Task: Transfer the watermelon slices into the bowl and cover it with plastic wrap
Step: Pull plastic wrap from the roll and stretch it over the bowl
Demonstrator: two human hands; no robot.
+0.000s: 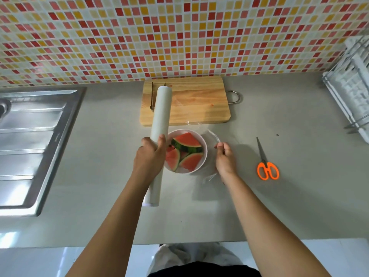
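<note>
Several watermelon slices (186,140) sit in the white bowl (205,156) on the grey counter (279,206), just in front of the wooden cutting board (195,100). The left hand (148,156) curls firmly round the plastic wrap roll (160,110), just left of the bowl. The right hand (224,158) pinches the clear film (213,136) just right of the bowl. Orange-handled scissors (266,166) lie further right, with the sink (30,136) far left.

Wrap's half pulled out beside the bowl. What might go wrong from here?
1. The film pinched by the right hand already looks crinkled beside the bowl; it may cling to itself.
2. The left hand holds the plastic wrap roll, so neither grip is free for the scissors; releasing could slacken the film.
</note>
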